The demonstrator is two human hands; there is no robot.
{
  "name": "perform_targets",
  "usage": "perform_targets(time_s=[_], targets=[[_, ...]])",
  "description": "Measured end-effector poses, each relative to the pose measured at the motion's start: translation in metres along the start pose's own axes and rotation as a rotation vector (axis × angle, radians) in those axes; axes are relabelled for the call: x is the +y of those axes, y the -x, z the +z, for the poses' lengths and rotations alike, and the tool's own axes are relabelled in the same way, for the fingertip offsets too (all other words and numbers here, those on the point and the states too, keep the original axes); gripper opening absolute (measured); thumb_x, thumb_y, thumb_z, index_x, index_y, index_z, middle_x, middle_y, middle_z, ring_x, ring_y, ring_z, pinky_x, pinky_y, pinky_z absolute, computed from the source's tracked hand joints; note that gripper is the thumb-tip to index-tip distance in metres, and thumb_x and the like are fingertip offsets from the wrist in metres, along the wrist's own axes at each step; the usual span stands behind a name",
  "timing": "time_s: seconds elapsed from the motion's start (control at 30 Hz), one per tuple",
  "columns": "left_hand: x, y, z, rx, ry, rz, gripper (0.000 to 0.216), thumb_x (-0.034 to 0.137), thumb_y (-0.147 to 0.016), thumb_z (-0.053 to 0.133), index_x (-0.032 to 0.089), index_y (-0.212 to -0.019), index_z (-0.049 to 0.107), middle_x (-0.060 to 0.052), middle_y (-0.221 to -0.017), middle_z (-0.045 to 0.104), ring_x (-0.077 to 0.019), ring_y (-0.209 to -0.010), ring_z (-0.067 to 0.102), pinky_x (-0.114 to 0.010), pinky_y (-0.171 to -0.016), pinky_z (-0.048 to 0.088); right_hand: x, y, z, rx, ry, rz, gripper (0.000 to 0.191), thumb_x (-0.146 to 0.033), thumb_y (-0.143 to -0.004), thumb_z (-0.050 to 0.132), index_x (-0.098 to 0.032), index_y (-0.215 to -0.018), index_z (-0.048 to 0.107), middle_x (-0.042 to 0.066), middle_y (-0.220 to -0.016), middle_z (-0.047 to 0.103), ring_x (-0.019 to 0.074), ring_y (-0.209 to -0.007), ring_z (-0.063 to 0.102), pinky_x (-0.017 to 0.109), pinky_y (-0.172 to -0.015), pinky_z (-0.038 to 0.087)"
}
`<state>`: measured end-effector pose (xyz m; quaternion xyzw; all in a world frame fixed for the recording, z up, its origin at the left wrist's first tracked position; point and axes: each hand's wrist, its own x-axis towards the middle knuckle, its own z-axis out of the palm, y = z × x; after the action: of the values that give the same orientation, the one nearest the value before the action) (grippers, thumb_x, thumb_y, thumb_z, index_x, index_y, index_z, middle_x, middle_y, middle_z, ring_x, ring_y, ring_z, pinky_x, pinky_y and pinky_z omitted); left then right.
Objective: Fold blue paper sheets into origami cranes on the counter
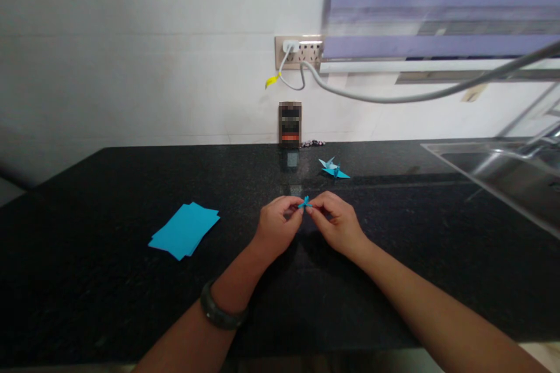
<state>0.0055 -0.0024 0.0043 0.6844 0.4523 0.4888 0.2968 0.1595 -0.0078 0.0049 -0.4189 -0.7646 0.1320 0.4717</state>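
Observation:
Between my two hands is a small folded blue paper crane (305, 203), held just above the dark countertop. My left hand (279, 222) pinches its left side between thumb and fingers. On the other side, my right hand (336, 220) grips it the same way, fingertips pressed together. Most of the fold's finer detail is too small to make out. Beyond my right hand stand two finished paper cranes, a pale one (328, 163) and a blue one (336, 172), side by side. A fanned stack of blue paper sheets (184, 231) lies left of my left hand.
A phone (290, 124) leans against the wall at the back, with a beaded strand (313, 143) beside it. Above, a grey cable (385, 97) runs from the wall socket (300, 52) to the right. A metal sink (490, 186) is set into the counter at right.

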Motion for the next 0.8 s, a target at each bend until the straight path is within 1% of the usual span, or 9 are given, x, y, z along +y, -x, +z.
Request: perform_targets(time_s=[0.07, 0.1, 0.2, 0.27, 0.37, 0.5, 0.53, 0.67, 0.8], targets=[[-0.0002, -0.0006, -0.0009, 0.0, -0.01, -0.002, 0.012, 0.019, -0.071, 0.058, 0.02, -0.079, 0.067, -0.004, -0.078, 0.066, -0.0158, -0.068, 0.06, -0.028, -0.066, 0.049, 0.0004, 0.0004, 0.0009, -0.009, -0.005, 0.02, 0.008, -0.021, -0.081, 0.052, -0.019, -0.077, 0.058, 0.002, -0.069, 0.053, 0.0132, -0.064, 0.052, 0.026, -0.059, 0.042], [0.0001, -0.0011, -0.0017, -0.001, -0.01, 0.002, 0.011, 0.019, -0.071, 0.058, 0.02, -0.077, 0.067, -0.004, -0.077, 0.065, -0.0155, -0.068, 0.059, -0.027, -0.066, 0.048, 0.0009, 0.0006, 0.0015, -0.008, -0.012, 0.04, 0.007, -0.021, -0.08, 0.052, -0.019, -0.083, 0.059, 0.002, -0.071, 0.053, 0.013, -0.065, 0.052, 0.025, -0.058, 0.043], [0.0023, -0.0028, -0.0043, -0.015, -0.001, 0.028, 0.009, 0.019, -0.071, 0.058, 0.02, -0.074, 0.067, -0.004, -0.076, 0.065, -0.0153, -0.069, 0.059, -0.026, -0.066, 0.047, 0.0027, 0.001, 0.0031, -0.036, -0.035, 0.066, 0.029, -0.02, -0.079, 0.053, -0.02, -0.108, 0.054, 0.003, -0.079, 0.053, 0.0132, -0.067, 0.052, 0.025, -0.057, 0.045], [0.0029, -0.0035, -0.0051, -0.025, -0.005, 0.04, 0.009, 0.019, -0.071, 0.058, 0.019, -0.073, 0.067, -0.004, -0.075, 0.064, -0.0151, -0.069, 0.058, -0.026, -0.065, 0.047, 0.0037, 0.001, 0.0036, -0.064, -0.033, 0.038, 0.035, -0.018, -0.08, 0.051, -0.019, -0.115, 0.052, 0.004, -0.081, 0.053, 0.014, -0.07, 0.053, 0.026, -0.06, 0.046], [0.0001, -0.0033, -0.0036, -0.026, -0.01, 0.021, 0.009, 0.02, -0.071, 0.059, 0.019, -0.075, 0.067, -0.004, -0.075, 0.065, -0.015, -0.068, 0.059, -0.026, -0.065, 0.047, 0.004, 0.0006, 0.0037, -0.032, -0.011, 0.017, 0.028, -0.018, -0.08, 0.051, -0.019, -0.107, 0.058, 0.004, -0.078, 0.055, 0.0145, -0.07, 0.054, 0.027, -0.062, 0.046], [-0.0058, -0.002, -0.0007, -0.02, 0.038, -0.035, 0.01, 0.023, -0.071, 0.06, 0.019, -0.076, 0.067, -0.004, -0.074, 0.065, -0.0153, -0.067, 0.06, -0.027, -0.065, 0.048, 0.0032, -0.0002, 0.0032, 0.011, 0.009, 0.031, 0.013, -0.019, -0.079, 0.054, -0.02, -0.088, 0.063, 0.004, -0.074, 0.057, 0.0145, -0.068, 0.054, 0.028, -0.062, 0.046], [-0.0065, -0.0019, -0.0005, -0.02, 0.048, -0.042, 0.01, 0.023, -0.07, 0.061, 0.019, -0.076, 0.067, -0.004, -0.074, 0.065, -0.0154, -0.067, 0.06, -0.027, -0.065, 0.048, 0.003, -0.0004, 0.0032, 0.009, 0.001, 0.043, 0.014, -0.019, -0.079, 0.054, -0.021, -0.089, 0.063, 0.004, -0.076, 0.058, 0.0143, -0.068, 0.054, 0.027, -0.062, 0.047], [-0.0063, -0.0024, -0.0015, -0.028, 0.059, -0.04, 0.008, 0.022, -0.068, 0.062, 0.02, -0.073, 0.068, -0.004, -0.072, 0.065, -0.0157, -0.067, 0.059, -0.027, -0.065, 0.048, 0.0031, -0.0008, 0.003, -0.014, -0.033, 0.039, 0.03, -0.017, -0.078, 0.054, -0.022, -0.107, 0.058, 0.005, -0.084, 0.058, 0.0145, -0.072, 0.055, 0.027, -0.063, 0.047], [-0.0051, -0.0028, -0.0014, -0.043, 0.073, -0.062, 0.01, 0.021, -0.069, 0.061, 0.019, -0.077, 0.067, -0.004, -0.077, 0.066, -0.0161, -0.071, 0.061, -0.027, -0.068, 0.049, 0.0048, -0.0012, 0.0024, -0.009, -0.002, 0.007, 0.025, -0.016, -0.078, 0.053, -0.022, -0.101, 0.062, 0.005, -0.081, 0.059, 0.0152, -0.072, 0.056, 0.029, -0.065, 0.048]])
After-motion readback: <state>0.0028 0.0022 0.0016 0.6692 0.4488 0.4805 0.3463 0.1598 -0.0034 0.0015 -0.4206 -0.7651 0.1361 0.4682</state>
